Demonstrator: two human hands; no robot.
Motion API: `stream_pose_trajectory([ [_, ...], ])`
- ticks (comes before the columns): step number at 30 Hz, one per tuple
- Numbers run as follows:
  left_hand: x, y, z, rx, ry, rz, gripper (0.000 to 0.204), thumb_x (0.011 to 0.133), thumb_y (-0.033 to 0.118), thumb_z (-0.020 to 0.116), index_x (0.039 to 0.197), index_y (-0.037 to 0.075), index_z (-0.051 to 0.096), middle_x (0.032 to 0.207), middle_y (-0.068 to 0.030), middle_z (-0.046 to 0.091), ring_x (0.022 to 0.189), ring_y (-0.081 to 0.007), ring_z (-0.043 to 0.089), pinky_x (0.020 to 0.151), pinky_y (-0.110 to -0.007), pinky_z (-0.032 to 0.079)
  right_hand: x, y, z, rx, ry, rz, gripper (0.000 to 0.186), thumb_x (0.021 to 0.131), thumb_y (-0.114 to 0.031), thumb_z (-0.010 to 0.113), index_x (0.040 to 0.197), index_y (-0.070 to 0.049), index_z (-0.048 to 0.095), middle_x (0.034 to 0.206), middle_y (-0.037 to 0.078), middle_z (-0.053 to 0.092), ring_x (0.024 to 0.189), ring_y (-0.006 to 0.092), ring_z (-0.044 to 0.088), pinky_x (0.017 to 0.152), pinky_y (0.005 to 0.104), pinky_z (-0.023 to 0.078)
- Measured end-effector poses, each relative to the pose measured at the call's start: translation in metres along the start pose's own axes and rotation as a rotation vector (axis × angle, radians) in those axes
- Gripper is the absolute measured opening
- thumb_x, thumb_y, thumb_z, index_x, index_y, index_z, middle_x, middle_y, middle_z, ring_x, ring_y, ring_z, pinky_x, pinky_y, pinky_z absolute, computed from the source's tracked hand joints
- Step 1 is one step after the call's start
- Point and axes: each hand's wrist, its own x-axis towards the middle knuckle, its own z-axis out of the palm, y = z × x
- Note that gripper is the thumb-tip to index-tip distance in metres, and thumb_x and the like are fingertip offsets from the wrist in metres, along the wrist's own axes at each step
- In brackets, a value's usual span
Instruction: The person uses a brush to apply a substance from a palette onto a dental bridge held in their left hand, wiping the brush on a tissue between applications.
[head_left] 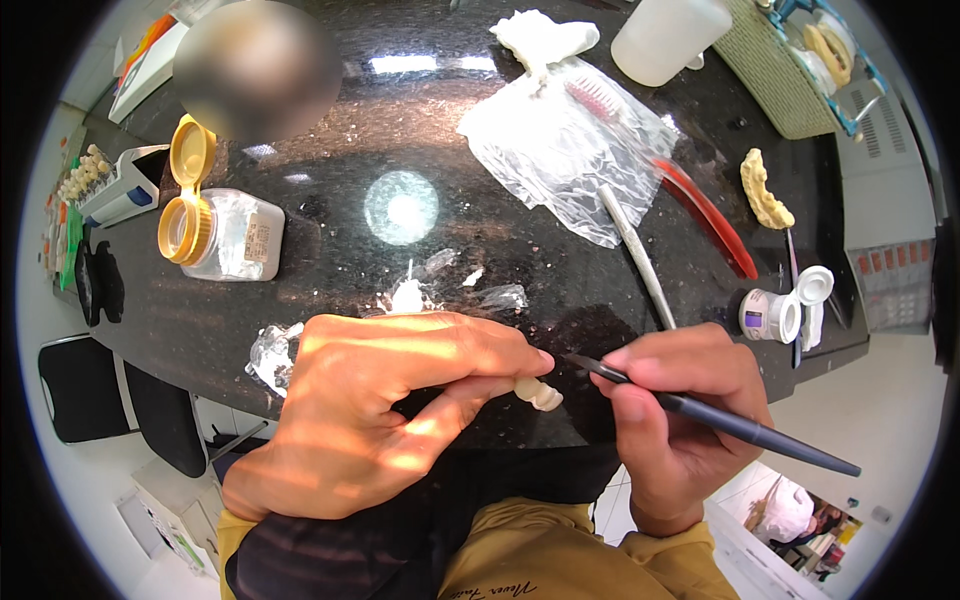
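The bag (525,150) is on the desk (335,255): jar (255,235) left of it, cup (662,45) and basket (765,75) behind to its right, tub (765,316) and tool (735,422) to its front right, false teeth (541,394) before it.

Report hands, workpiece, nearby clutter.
Left hand holds cream dental piece. Right hand holds dark slim tool, tip off piece. White scraps beyond left hand.

Looking like dental lab: cream dental-arch cast (766,195) lying on speckled dark stone countertop (330,215), tooth-shade samples (88,170) standing by white holder (125,190), tooth-shaped piece (541,396) being held in left hand (365,365).
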Motion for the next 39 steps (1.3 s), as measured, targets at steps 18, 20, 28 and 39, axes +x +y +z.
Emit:
stream_pose_trajectory([
  [18, -0.0008, -0.0005, -0.0019, 0.020, -0.026, -0.006, 0.032, 0.072, -0.021, 0.063, 0.096, -0.003, 0.076, 0.089, -0.0166, 0.076, 0.084, -0.0243, 0.075, 0.076, -0.031, 0.059, -0.0037, 0.0015, 0.0021, 0.059, -0.101, 0.069, 0.022, 0.070, 0.006, 0.081, 0.089, 0.000, 0.072, 0.083, 0.013, 0.075, 0.077, 0.0214, 0.075, 0.067, 0.0279, 0.059],
  [20, -0.0015, -0.0025, -0.0014, 0.002, -0.024, -0.004, 0.033, 0.071, -0.021, 0.062, 0.096, -0.004, 0.076, 0.089, -0.0169, 0.076, 0.083, -0.0240, 0.075, 0.075, -0.031, 0.059, -0.0036, 0.0020, 0.0018, 0.041, -0.108, 0.061, 0.022, 0.070, 0.006, 0.081, 0.088, -0.001, 0.072, 0.083, 0.012, 0.075, 0.077, 0.0215, 0.075, 0.067, 0.0279, 0.059],
  [28, -0.0020, -0.0055, -0.0024, -0.018, -0.031, 0.019, 0.037, 0.067, -0.021, 0.062, 0.097, -0.005, 0.076, 0.090, -0.0172, 0.076, 0.079, -0.0222, 0.073, 0.072, -0.030, 0.058, -0.0027, 0.0013, 0.0022, -0.002, -0.120, 0.034, 0.022, 0.070, 0.005, 0.082, 0.088, -0.002, 0.073, 0.083, 0.011, 0.075, 0.075, 0.0211, 0.075, 0.064, 0.0268, 0.058],
  [39, -0.0018, -0.0054, -0.0019, 0.002, -0.029, 0.013, 0.037, 0.066, -0.021, 0.063, 0.096, -0.004, 0.077, 0.089, -0.0165, 0.076, 0.079, -0.0226, 0.073, 0.072, -0.030, 0.058, -0.0022, 0.0030, 0.0030, -0.028, -0.122, 0.007, 0.020, 0.070, 0.004, 0.082, 0.087, -0.002, 0.073, 0.082, 0.011, 0.074, 0.073, 0.0201, 0.074, 0.062, 0.0259, 0.058],
])
